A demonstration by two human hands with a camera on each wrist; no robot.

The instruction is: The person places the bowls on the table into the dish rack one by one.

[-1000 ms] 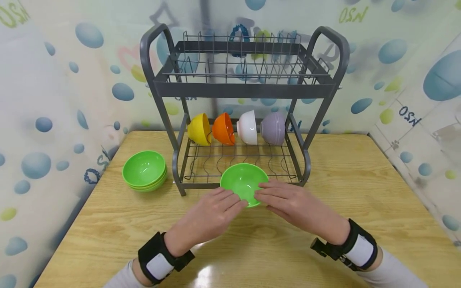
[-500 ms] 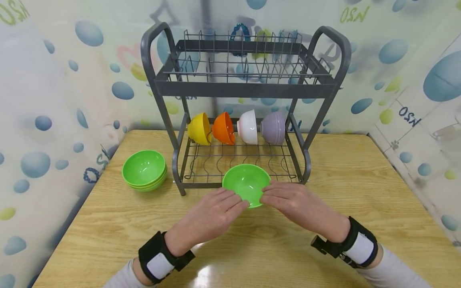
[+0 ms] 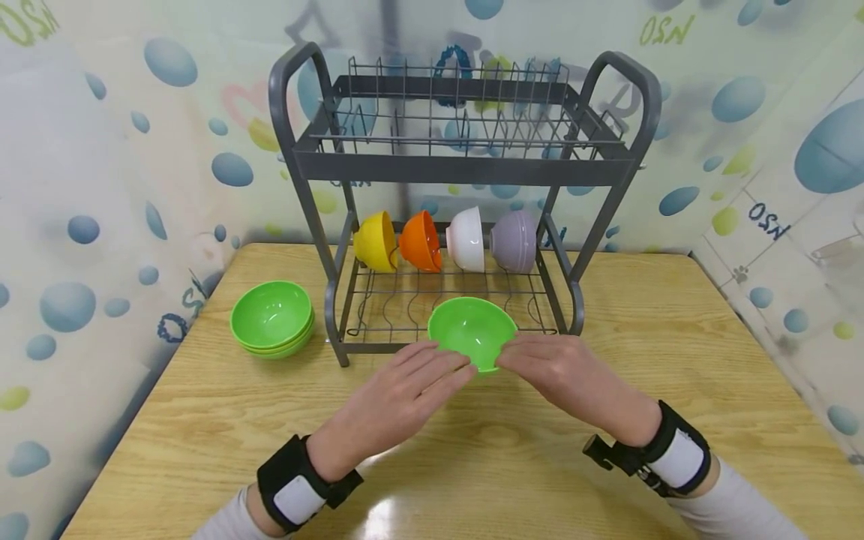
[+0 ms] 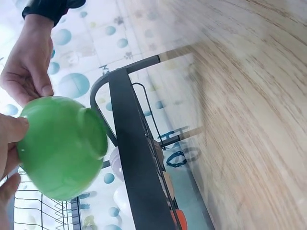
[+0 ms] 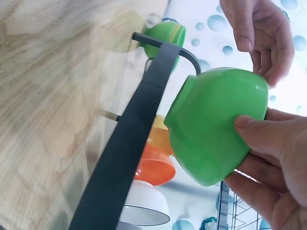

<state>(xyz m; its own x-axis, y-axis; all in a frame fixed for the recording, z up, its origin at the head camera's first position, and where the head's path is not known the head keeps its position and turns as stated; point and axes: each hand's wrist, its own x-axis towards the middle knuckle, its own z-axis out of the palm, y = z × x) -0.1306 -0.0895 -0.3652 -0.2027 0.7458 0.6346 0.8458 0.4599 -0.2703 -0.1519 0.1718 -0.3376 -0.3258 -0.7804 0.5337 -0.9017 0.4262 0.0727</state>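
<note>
A green bowl (image 3: 472,331) is held up before the rack's lower tier, its inside facing the head camera. My right hand (image 3: 570,382) pinches its right front rim; in the right wrist view the thumb (image 5: 244,122) presses the outer wall. The rim looks bent to a point on that side. My left hand (image 3: 405,394) lies at the bowl's left front edge, fingers extended. In the right wrist view, the left thumb hangs apart from the bowl, and the fingertips are close to the rim; whether they touch is unclear.
A dark two-tier dish rack (image 3: 466,169) stands at the back. Yellow (image 3: 374,241), orange (image 3: 420,241), white (image 3: 466,240) and purple (image 3: 514,241) bowls sit on edge in its lower tier. Stacked green bowls (image 3: 272,319) stand on the wooden table (image 3: 675,360), left of the rack.
The green bowl has moved slightly right and up, and its rim has bent on the right side. My right hand has shifted right with it. The left fingers have straightened.
</note>
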